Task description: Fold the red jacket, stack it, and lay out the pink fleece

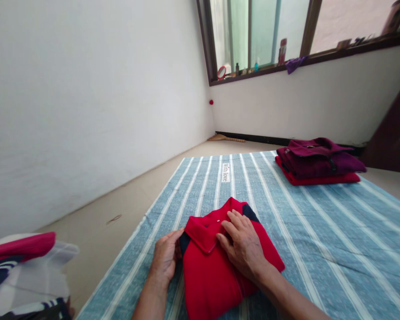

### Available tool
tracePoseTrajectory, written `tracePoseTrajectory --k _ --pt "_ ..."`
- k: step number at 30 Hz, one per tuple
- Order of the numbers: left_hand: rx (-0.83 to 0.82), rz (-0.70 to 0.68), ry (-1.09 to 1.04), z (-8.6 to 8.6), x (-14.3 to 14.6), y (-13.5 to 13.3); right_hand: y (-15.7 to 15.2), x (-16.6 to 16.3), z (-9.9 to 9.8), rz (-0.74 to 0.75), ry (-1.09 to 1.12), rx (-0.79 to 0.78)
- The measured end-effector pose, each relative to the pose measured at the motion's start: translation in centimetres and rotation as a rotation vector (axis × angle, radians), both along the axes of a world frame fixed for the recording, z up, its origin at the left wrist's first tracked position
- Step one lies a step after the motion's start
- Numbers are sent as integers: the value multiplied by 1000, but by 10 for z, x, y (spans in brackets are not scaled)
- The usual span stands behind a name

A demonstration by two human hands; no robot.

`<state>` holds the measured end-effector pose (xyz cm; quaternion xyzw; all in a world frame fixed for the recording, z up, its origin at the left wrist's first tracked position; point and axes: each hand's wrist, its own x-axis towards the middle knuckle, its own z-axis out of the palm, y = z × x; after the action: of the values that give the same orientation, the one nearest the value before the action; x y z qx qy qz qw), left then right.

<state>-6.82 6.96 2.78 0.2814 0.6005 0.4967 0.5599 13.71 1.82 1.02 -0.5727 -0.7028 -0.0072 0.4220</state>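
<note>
A folded red polo shirt (213,271) with a navy shoulder panel lies on a blue-and-white striped mat (320,231) in front of me. My right hand (242,242) rests flat on top of the shirt near its collar, fingers stretched out. My left hand (165,258) is at the shirt's left edge by the collar, fingers curled against the fabric; whether it grips the cloth I cannot make out.
A stack of folded maroon and red clothes (318,162) sits at the mat's far right. Loose clothes in red, white and navy (23,271) lie at the lower left on the floor. A white wall runs along the left; a window sill (286,62) holds bottles.
</note>
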Motion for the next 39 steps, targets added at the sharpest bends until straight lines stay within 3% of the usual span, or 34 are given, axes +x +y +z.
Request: tracePoseTrajectory --k 39 --pt "0 -15 5 -1 -1 0 -1 0 3 -2 -2 -18"
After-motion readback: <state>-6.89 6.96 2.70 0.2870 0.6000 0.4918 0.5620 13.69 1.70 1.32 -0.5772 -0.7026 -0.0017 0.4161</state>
